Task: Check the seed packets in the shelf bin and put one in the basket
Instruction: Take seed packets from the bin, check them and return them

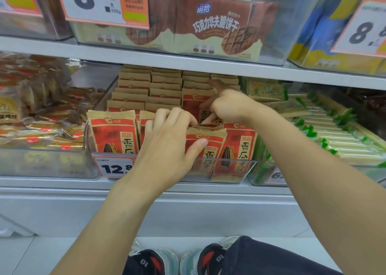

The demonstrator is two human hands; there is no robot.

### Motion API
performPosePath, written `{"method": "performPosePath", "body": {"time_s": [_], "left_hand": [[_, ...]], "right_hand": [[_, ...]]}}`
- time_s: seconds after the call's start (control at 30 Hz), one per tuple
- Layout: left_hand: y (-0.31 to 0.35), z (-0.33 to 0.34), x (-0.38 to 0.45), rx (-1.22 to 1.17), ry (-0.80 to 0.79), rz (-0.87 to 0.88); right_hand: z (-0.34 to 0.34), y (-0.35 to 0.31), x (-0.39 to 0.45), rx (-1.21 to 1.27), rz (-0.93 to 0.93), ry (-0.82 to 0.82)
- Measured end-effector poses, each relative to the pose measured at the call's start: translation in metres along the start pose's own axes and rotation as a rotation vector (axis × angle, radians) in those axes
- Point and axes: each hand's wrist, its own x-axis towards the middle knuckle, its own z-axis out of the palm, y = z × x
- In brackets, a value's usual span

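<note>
A clear shelf bin (246, 166) holds several rows of red-and-tan seed packets (113, 132) standing upright. My left hand (169, 141) grips the top of a front-row packet (205, 149), thumb on its face and fingers curled over its upper edge. My right hand (227, 105) reaches deeper into the bin, its fingers curled among the packets of the row behind (192, 103), parting them. Whether it holds one packet I cannot tell. No basket is in view.
A price tag reading 12.8 (113, 167) hangs on the bin's front. Bins of wrapped snacks (37, 116) stand to the left and green-and-cream packs (334, 132) to the right. Chocolate wafer bags (213, 26) fill the shelf above. My shoes (177, 260) show on the floor below.
</note>
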Motion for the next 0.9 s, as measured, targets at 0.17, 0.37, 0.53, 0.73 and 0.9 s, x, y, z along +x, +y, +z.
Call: {"method": "performPosePath", "body": {"time_s": [0.17,0.37,0.53,0.73,0.9], "left_hand": [[0.000,-0.002,0.001,0.000,-0.030,-0.006],[-0.002,-0.007,-0.005,-0.212,-0.075,-0.067],[0.007,-0.013,-0.008,-0.469,0.265,-0.215],[0.026,-0.035,-0.003,-0.449,0.363,0.001],[0.060,-0.056,-0.010,-0.593,0.517,0.075]], "right_hand": [[0.000,-0.008,-0.001,-0.177,0.002,-0.013],[-0.001,-0.006,-0.040,-0.134,-0.218,0.076],[-0.002,-0.002,-0.074,0.025,-0.518,0.387],[0.005,-0.013,-0.110,0.430,-0.790,0.784],[-0.003,-0.029,-0.134,0.676,-0.798,0.848]]}}
